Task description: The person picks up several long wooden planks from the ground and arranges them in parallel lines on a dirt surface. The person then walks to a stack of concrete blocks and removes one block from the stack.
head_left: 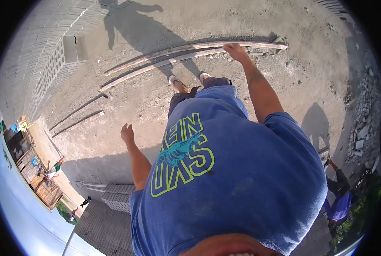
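My left hand (127,133) hangs out at my side above the sandy ground, its fingers loosely bent and a little apart, with nothing in them. My right hand (236,52) is stretched forward with the fingers curled in, and no object shows in it. From this view it overlaps the far one of two long wooden beams (165,53), but I see no grip on the wood. The nearer beam (147,68) lies alongside, just ahead of my sandalled feet (179,84).
Two shorter bars (81,121) lie to the left. Stacked grey hollow blocks (49,81) stand at far left, with more block stacks (109,226) behind me. Rubble (363,123) lines the right side. A person in a purple top (339,207) is at lower right; another person (53,170) is at far left.
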Demonstrator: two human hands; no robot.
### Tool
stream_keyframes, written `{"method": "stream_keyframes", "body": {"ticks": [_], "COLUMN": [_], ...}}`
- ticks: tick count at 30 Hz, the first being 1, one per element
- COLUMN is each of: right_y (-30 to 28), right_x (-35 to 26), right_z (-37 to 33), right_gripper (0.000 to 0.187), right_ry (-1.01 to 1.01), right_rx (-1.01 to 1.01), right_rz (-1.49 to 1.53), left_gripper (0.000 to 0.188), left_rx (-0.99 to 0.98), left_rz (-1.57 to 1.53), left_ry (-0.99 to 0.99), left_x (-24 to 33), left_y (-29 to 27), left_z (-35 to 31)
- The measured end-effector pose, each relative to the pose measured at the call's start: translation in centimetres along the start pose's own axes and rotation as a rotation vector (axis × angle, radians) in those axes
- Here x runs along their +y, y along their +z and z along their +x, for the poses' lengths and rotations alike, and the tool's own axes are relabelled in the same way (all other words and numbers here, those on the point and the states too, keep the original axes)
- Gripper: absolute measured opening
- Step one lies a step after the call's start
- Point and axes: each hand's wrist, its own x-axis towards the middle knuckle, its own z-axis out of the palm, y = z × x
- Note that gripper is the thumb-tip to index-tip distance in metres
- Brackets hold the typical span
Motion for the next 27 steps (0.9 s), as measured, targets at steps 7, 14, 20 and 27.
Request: {"method": "stream_keyframes", "body": {"ticks": [7, 14, 20, 27], "right_y": [6.3, 11.0, 12.8, 9.7], "right_x": [12.5, 20.0, 3.4, -15.3], "right_z": [-8.4, -10.2, 1.6, 9.5], "right_gripper": [0.030, 0.041, 0.039, 0.043], "right_ry": [0.199, 0.271, 0.084, 0.177], "right_rx": [-0.067, -0.225, 0.037, 0.224], "right_rz": [-0.013, -0.409, -0.126, 0.215], "left_gripper": [0.042, 0.052, 0.046, 0.039], "left_rx": [0.048, -0.230, -0.305, -0.160], "left_rz": [-0.221, 0.027, 0.431, -0.013], "left_ry": [0.203, 0.226, 0.282, 0.511], "left_x": [10.5, 6.0, 2.3, 18.2], "left_y": [-1.1, 4.6, 2.3, -3.5], "left_z": [5.6, 13.6, 25.9, 37.9]}}
